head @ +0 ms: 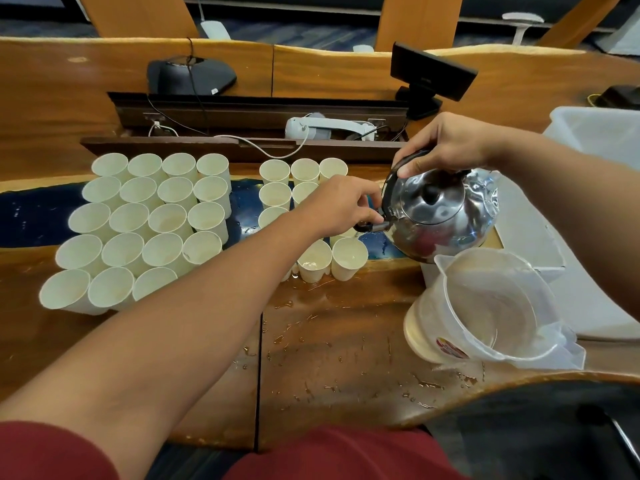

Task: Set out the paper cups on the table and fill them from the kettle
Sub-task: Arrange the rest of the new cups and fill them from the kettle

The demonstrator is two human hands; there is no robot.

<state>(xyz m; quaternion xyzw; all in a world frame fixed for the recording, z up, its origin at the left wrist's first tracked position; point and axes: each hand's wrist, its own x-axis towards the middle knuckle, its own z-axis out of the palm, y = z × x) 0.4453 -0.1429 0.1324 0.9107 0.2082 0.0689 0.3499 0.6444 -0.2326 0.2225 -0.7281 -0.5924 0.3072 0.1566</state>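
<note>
Right hand (446, 143) grips the kettle (440, 213) by its black handle, tilted above the near cups (313, 259), while the left hand (341, 202) pinches the spout tip. Left of the kettle stands a big block of cups (145, 223), and the left forearm hides part of the smaller group. Just before the kettle sits a clear jug (491, 306), and whether water is flowing is hard to tell.
</note>
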